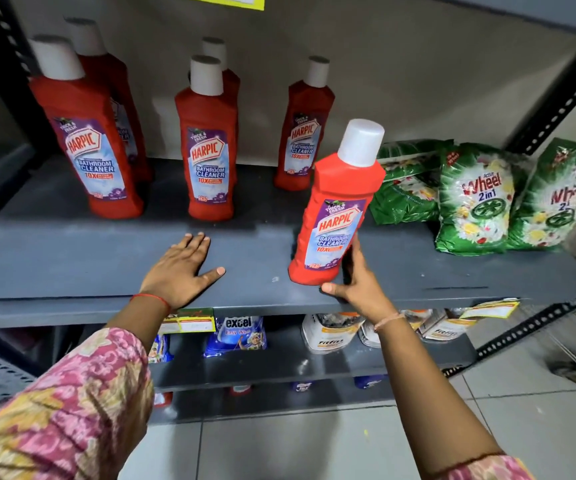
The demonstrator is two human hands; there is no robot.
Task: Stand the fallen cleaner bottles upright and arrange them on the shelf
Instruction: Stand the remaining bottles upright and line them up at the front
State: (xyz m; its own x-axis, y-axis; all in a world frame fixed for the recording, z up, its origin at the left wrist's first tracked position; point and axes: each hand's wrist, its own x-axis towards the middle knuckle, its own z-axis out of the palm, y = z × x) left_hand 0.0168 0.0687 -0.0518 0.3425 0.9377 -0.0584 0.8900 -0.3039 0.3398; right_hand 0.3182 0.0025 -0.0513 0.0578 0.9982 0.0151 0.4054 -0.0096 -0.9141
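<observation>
My right hand [357, 282] grips the base of a red cleaner bottle [338, 202] with a white cap, held tilted slightly right at the front of the grey shelf [72, 265]. Several more red cleaner bottles stand upright further back: one at the left [85, 133] with another behind it [113, 84], one in the middle [208, 143] with another behind it [215, 50], and one to the right [305, 129]. My left hand [184, 268] lies flat and open on the shelf, in front of the middle bottle.
Green detergent bags [473, 202] are piled on the right part of the shelf, close to the held bottle. Lower shelves hold blue packets [238, 336] and white pouches [331, 336]. A perforated metal upright [556, 109] stands at the right.
</observation>
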